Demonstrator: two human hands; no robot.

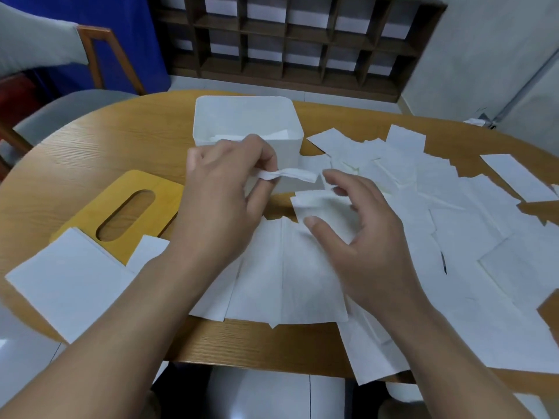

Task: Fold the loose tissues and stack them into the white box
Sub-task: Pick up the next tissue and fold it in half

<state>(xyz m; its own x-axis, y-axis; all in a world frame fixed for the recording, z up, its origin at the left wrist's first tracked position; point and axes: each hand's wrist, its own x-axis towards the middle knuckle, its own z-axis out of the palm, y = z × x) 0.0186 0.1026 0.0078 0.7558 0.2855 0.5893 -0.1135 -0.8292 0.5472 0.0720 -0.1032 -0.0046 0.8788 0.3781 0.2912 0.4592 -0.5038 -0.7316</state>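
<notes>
The left hand pinches a narrow folded white tissue strip just in front of the open white plastic box, which stands near the far edge of the oval wooden table and seems to hold folded tissues. The right hand, fingers loosely spread, hovers over loose white tissues covering the table's right side.

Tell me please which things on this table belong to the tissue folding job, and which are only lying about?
Belong to the job:
- white box, some tissues already inside
- loose tissues spread over the table
- folded tissue pinched in the left hand
- right hand, over the tissues

Only lying about:
- wooden lid with an oval slot
- chair
- wooden shelf
</notes>
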